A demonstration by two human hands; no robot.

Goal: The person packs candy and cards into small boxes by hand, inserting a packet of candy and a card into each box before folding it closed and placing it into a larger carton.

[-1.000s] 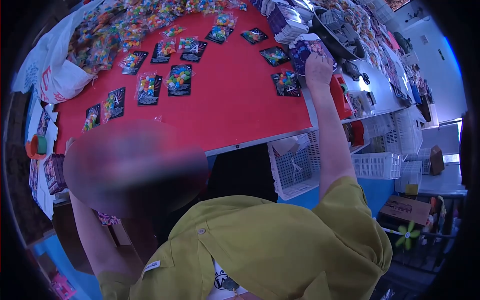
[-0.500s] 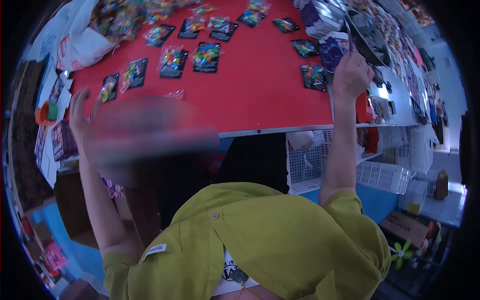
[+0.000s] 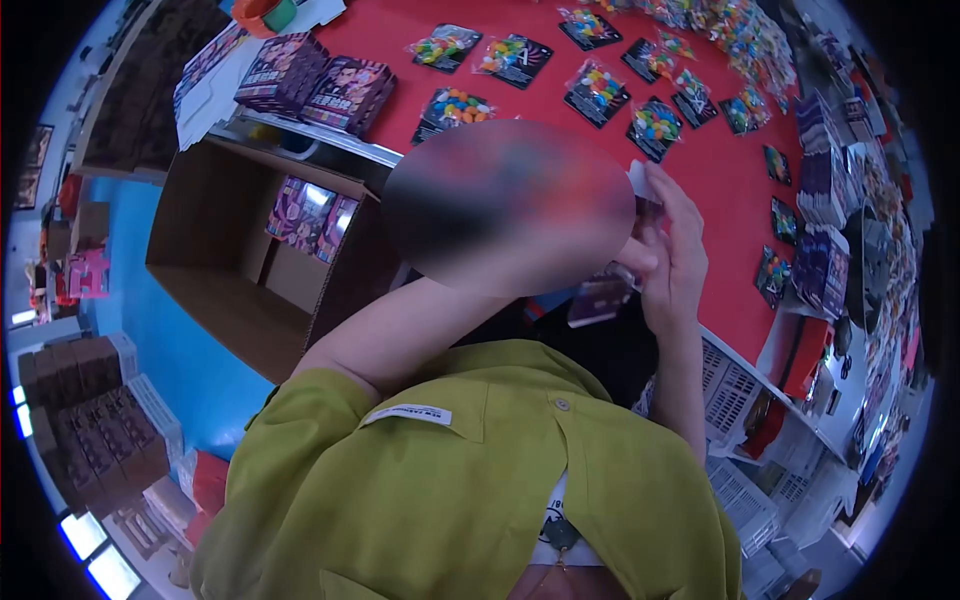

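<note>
My right hand is closed around a small purple printed carton, at the front edge of the red table. A white flap sticks up by its fingertips. My left hand reaches across from the left and meets the right at the carton. Its visible fingers are bent against the carton, while a blurred patch hides the rest. Just beyond the hands, clear bags of colourful candy lie on black cards in loose rows.
Purple printed boxes stand stacked at the table's left corner. Below them is an open cardboard box with similar boxes inside. Purple carton stacks line the right side, beside a metal bowl. Loose candy bags are heaped at the back.
My view has turned left. My right hand has brought the purple carton from the right-hand stack toward my body. My left hand has come across from the table's left side to join it.
</note>
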